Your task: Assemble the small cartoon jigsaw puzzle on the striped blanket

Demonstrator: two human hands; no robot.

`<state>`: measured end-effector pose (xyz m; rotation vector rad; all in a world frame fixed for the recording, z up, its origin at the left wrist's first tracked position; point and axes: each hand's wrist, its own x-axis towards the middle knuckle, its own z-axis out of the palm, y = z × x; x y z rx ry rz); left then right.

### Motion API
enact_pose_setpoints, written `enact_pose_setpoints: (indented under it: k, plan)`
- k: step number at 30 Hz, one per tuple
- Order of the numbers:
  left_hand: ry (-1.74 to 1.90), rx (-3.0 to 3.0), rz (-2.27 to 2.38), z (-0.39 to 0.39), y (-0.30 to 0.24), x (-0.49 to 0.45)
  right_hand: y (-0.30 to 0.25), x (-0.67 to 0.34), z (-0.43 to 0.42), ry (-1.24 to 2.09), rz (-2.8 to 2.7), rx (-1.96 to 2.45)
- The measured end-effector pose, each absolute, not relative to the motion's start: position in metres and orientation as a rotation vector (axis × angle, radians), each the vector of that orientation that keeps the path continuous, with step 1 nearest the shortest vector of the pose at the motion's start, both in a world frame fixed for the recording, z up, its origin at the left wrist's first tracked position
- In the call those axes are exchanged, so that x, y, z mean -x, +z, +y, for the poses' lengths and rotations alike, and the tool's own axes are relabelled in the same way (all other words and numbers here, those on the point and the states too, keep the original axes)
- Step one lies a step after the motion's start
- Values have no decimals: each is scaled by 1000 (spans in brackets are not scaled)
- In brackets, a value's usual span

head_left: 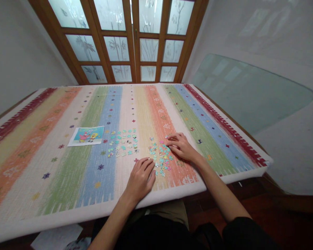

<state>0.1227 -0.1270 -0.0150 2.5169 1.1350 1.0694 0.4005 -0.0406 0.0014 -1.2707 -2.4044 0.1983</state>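
My left hand (141, 177) rests palm down near the table's front edge, its fingers bent and the thumb apart. Its fingertips are at the left side of a loose pile of small jigsaw puzzle pieces (161, 157), mostly teal with some pink and yellow. On the pile's far right side lies my right hand (181, 146), fingers loosely stretched and touching pieces; no held piece shows. Left of the pile, more puzzle pieces (123, 141) are spread apart in loose rows. A printed cartoon picture (87, 135) of a pink starfish and a yellow sponge lies farther left.
A striped, padded cloth (65, 166) covers the table. Behind it are wooden doors (133, 41) with frosted panes. A glass panel (250, 90) leans by the right wall. Below the front edge, a white sheet (57, 236) shows at the left.
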Motion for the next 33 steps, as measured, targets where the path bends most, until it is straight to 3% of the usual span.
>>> enact_pose_setpoints:
  k: [33]
  plan:
    - [1063, -2529, 1150, -127, -15, -123, 3, -391, -46, 306, -2394, 1117]
